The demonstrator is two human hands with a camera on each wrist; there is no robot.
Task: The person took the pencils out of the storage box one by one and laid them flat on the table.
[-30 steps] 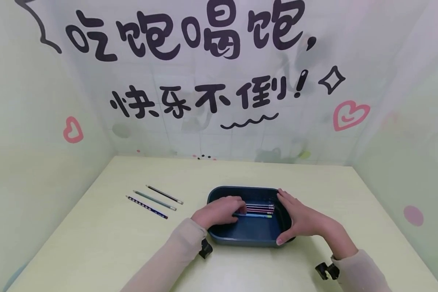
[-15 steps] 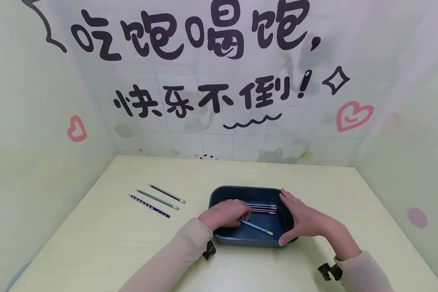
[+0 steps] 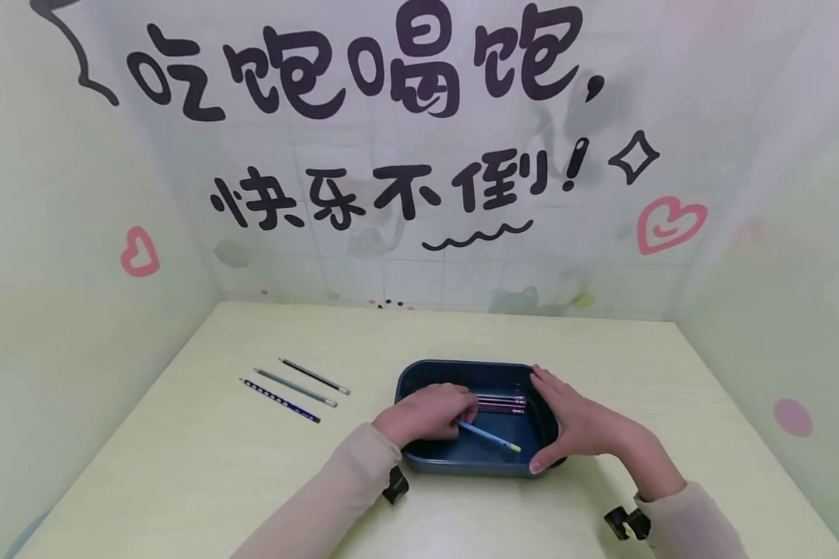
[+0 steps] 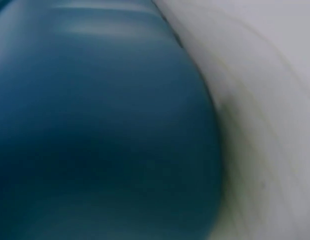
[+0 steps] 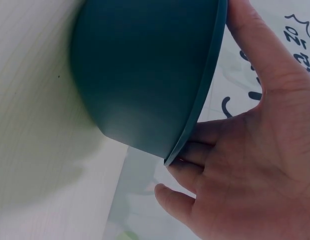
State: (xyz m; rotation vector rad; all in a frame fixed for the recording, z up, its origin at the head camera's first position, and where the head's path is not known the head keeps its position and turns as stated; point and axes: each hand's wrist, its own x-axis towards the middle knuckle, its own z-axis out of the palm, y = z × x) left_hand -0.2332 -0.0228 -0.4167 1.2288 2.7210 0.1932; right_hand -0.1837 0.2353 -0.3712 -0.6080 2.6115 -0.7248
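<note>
A dark blue rectangular plastic box [image 3: 468, 468] stands on the table, its outer wall [image 4: 105, 100] filling much of the left wrist view. My left hand [image 3: 426, 413] reaches inside over the left end and pinches a light blue pencil [image 3: 491, 437], whose yellow-green end slants toward the front right corner. Several striped pencils [image 3: 503, 403] lie side by side along the box's back, partly hidden by that hand. At the right end my right hand [image 3: 587, 423] grips the rim, thumb at the front and fingers at the back; in the right wrist view its fingers hook over the rim [image 5: 198, 107].
Left of the box, three pencils lie slanted and roughly parallel on the pale table [image 3: 182, 450]: a black one [image 3: 315, 376], a grey-green one [image 3: 296, 387] and a dark blue patterned one [image 3: 280, 401]. Printed walls [image 3: 405, 279] enclose the table at back and sides.
The light blue pencil has swung from beside the striped pencils to a slant toward the box's front, in my left hand's fingers. My right hand keeps its place on the rim.
</note>
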